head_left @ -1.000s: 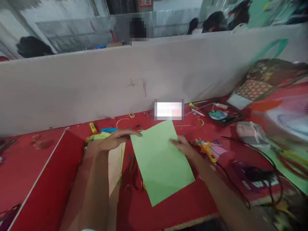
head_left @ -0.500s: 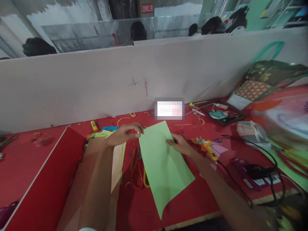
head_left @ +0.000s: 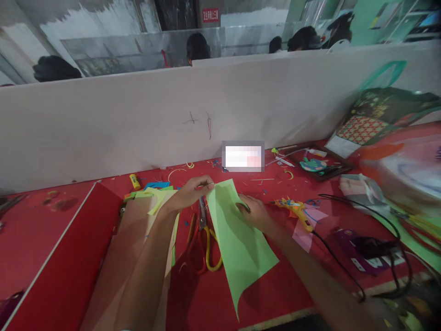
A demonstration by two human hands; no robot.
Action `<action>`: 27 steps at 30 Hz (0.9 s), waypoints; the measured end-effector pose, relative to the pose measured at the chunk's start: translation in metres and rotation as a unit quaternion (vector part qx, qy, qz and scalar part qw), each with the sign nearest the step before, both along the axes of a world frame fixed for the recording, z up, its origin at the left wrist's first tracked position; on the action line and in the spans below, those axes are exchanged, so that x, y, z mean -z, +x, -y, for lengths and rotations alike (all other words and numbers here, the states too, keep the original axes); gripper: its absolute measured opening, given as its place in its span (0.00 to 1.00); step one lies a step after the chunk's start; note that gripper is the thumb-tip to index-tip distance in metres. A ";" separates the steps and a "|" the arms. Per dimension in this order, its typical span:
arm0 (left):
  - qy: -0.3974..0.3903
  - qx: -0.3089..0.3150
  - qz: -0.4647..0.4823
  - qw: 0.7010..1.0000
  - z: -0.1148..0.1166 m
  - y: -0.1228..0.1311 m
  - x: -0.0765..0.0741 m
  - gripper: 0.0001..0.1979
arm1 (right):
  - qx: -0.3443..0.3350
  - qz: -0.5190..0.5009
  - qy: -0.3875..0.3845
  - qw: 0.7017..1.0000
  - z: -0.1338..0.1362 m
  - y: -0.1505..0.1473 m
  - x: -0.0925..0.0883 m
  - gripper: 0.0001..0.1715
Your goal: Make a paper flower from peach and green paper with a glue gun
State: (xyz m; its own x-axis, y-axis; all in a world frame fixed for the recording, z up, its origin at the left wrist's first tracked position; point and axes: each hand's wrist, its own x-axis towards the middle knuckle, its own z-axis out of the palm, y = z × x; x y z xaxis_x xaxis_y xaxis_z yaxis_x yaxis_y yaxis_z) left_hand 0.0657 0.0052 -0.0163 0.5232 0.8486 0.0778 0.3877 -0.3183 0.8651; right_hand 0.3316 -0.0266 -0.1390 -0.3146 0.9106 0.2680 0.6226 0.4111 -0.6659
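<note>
Obliquely, green paper, long axis forward-left

Pixelated patch, can't read it
Green sheet partly hides the scissors, right edge crops the plastic bag

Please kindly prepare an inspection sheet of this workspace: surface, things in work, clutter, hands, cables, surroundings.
Surface: red table, partly covered.
Things in work: green sheet, bent, near corner curling; scissors at its left.
Clutter: scraps near the partition; glue gun by pink paper.
Hands: left hand pinches the sheet's far-left corner; right hand holds its right side.
Cables: glue gun's cord; another cable on the right.
Surroundings: people's heads beyond the partition.
</note>
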 end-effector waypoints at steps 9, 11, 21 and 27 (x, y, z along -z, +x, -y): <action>0.029 -0.030 -0.083 0.996 0.010 0.022 -0.001 0.16 | 0.023 0.204 0.031 0.978 0.030 -0.017 -0.029 0.39; 0.026 -0.053 -0.080 0.995 0.009 0.024 0.000 0.15 | 0.013 0.242 0.018 0.970 0.034 -0.021 -0.035 0.41; 0.078 -0.125 -0.246 0.958 0.010 0.029 0.015 0.12 | -0.043 0.255 0.011 0.966 0.044 -0.024 -0.047 0.40; 0.011 -0.104 -0.114 0.988 -0.006 0.023 0.033 0.08 | -0.028 0.153 0.002 0.988 0.042 -0.026 -0.038 0.36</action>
